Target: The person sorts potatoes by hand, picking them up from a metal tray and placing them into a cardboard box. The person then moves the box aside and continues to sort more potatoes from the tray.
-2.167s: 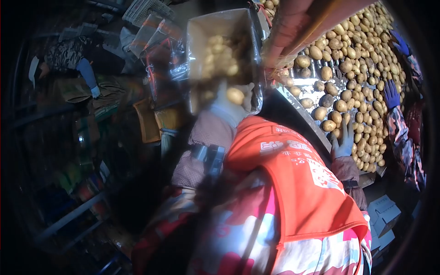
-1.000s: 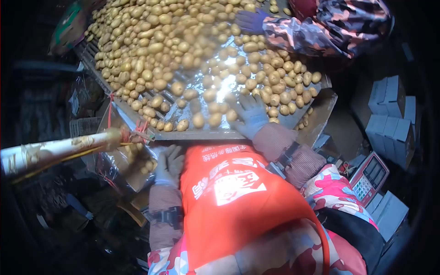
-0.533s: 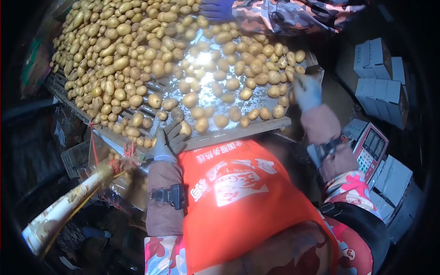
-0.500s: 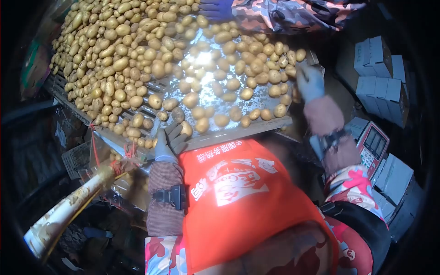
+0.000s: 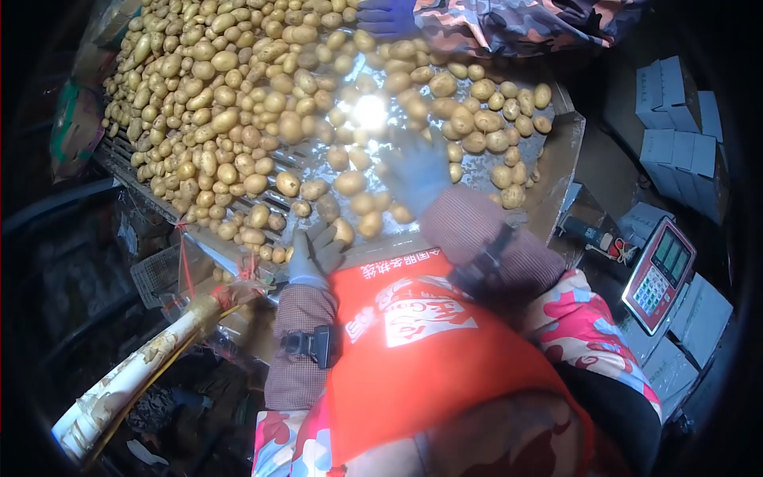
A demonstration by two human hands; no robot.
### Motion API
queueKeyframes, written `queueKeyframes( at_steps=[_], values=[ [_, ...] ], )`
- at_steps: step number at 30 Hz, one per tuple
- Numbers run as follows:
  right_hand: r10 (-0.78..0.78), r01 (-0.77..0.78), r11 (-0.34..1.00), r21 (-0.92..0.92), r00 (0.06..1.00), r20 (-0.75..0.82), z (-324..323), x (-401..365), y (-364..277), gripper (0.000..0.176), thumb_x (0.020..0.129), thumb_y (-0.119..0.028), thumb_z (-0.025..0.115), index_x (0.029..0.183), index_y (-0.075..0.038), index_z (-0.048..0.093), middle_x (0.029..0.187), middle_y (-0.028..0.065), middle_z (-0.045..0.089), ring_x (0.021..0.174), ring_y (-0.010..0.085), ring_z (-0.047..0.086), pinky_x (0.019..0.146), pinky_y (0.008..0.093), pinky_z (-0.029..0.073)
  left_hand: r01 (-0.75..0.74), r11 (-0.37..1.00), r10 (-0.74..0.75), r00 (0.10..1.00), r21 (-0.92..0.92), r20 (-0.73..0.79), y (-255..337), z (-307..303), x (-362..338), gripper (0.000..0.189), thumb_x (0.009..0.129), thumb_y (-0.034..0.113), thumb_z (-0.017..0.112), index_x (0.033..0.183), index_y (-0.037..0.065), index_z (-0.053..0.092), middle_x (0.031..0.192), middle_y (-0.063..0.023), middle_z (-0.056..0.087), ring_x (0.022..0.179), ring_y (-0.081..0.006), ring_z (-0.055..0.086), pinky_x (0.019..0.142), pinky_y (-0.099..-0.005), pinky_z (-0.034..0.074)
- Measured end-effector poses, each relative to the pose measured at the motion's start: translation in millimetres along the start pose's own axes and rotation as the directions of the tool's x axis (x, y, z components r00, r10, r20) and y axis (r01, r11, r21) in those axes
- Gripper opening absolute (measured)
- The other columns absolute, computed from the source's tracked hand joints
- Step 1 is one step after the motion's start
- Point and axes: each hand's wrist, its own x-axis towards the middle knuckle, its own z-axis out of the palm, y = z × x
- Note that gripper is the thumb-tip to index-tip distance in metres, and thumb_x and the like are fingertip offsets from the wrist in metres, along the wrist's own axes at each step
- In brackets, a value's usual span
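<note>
Many potatoes (image 5: 226, 119) lie heaped on the left and middle of a slatted metal table (image 5: 318, 163) and more loosely on its right. My left hand (image 5: 316, 250), in a grey glove, rests at the near edge with its fingers spread, beside a few potatoes and holding none. My right hand (image 5: 417, 171), gloved and blurred by motion, is over the middle of the metal surface among potatoes. Its fingers are smeared, so whether it touches or holds any cannot be made out.
Across the table another person's purple-gloved hand (image 5: 387, 17) and camouflage sleeve (image 5: 517, 25) show. White boxes (image 5: 675, 151) are stacked at the right, near a red-framed scale display (image 5: 660, 274). A pale pole (image 5: 135, 378) slants at the lower left.
My right hand has swung left from the table's right end to its middle. My left hand stays at the near edge. The whole view has shifted slightly.
</note>
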Motion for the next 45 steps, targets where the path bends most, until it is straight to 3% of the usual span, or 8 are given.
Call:
queueKeyframes(
  at_steps=[8,12,16,26,29,32,35,45],
  values=[
    [0.080,-0.074,0.986,-0.148,0.996,0.038,-78.2,-115.0,141.8,0.026,0.083,-0.017,0.070,0.108,-0.010,0.071,0.090,0.0102,0.066,0.086,0.0341,0.062,0.080,0.0490,0.048,-0.006,0.999,0.007,0.999,-0.035,0.036,-0.5,0.7,0.3,0.067,0.107,0.060,0.032,0.141,0.007,0.058,0.136,-0.0129,0.065,0.107,-0.0299,0.066,0.087,-0.0441,0.052],
    [0.514,-0.507,0.854,-0.120,0.856,0.046,-126.3,-72.3,191.8,0.018,0.091,-0.017,0.068,0.105,-0.010,0.076,0.102,0.0139,0.072,0.097,0.0351,0.068,0.087,0.0454,0.054,-0.006,0.999,0.006,1.000,-0.042,0.018,-5.2,-1.5,7.8,0.066,0.107,0.059,0.035,0.139,0.007,0.059,0.134,-0.0134,0.067,0.107,-0.0314,0.066,0.085,-0.0441,0.052],
    [0.362,-0.364,0.903,0.228,0.931,0.052,-98.8,-0.6,226.2,0.037,0.095,-0.025,0.066,0.129,-0.011,0.069,0.125,0.0172,0.068,0.119,0.0359,0.063,0.103,0.0421,0.049,-0.022,0.998,0.023,0.999,-0.051,0.021,-7.5,-6.0,9.5,0.065,0.106,0.059,0.036,0.138,0.007,0.060,0.131,-0.0134,0.069,0.105,-0.0306,0.067,0.084,-0.0431,0.053],
    [0.117,-0.071,0.963,-0.260,0.979,0.165,-98.4,-93.7,200.2,0.047,0.094,-0.025,0.066,0.139,-0.012,0.062,0.144,0.0199,0.056,0.133,0.0406,0.052,0.110,0.0475,0.042,-0.014,0.999,0.016,0.999,-0.047,0.041,-3.3,-2.6,2.6,0.067,0.106,0.061,0.036,0.140,0.007,0.059,0.131,-0.0131,0.068,0.102,-0.0275,0.067,0.083,-0.0392,0.053],
    [0.521,-0.533,0.843,0.076,0.843,0.133,-108.0,-78.7,204.7,0.048,0.094,-0.023,0.066,0.140,-0.013,0.062,0.144,0.0206,0.056,0.134,0.0394,0.052,0.114,0.0458,0.040,-0.037,0.999,0.038,0.999,-0.027,0.035,-1.9,1.1,-2.3,0.067,0.106,0.060,0.036,0.141,0.007,0.058,0.132,-0.0130,0.067,0.102,-0.0267,0.067,0.084,-0.0387,0.053],
    [0.339,-0.362,0.924,-0.126,0.924,-0.175,-36.0,-44.2,204.1,0.039,0.095,-0.027,0.065,0.131,-0.011,0.068,0.133,0.0190,0.065,0.128,0.0358,0.058,0.109,0.0433,0.045,-0.046,0.999,0.046,0.999,0.000,0.006,-1.6,2.9,-2.7,0.067,0.106,0.060,0.036,0.140,0.007,0.058,0.133,-0.0125,0.066,0.102,-0.0263,0.066,0.085,-0.0400,0.053],
    [0.377,-0.314,0.899,-0.305,0.909,0.175,1.5,12.9,127.0,0.027,0.091,-0.024,0.066,0.116,-0.014,0.070,0.122,0.0119,0.066,0.119,0.0314,0.060,0.101,0.0454,0.046,-0.024,1.000,0.024,0.999,0.003,-0.047,0.8,9.7,-2.7,0.067,0.106,0.060,0.036,0.139,0.007,0.058,0.133,-0.0120,0.067,0.102,-0.0258,0.066,0.084,-0.0404,0.053],
    [-0.191,0.187,0.975,0.117,0.981,0.021,24.6,-25.2,-27.3,0.041,0.080,-0.031,0.069,0.120,-0.023,0.070,0.137,0.0122,0.058,0.119,0.0281,0.060,0.110,0.0549,0.034,-0.042,0.999,0.043,0.997,0.013,-0.069,-2.1,8.1,-0.6,0.064,0.107,0.059,0.037,0.137,0.008,0.061,0.130,-0.0107,0.069,0.098,-0.0261,0.067,0.082,-0.0411,0.051]
  ],
)
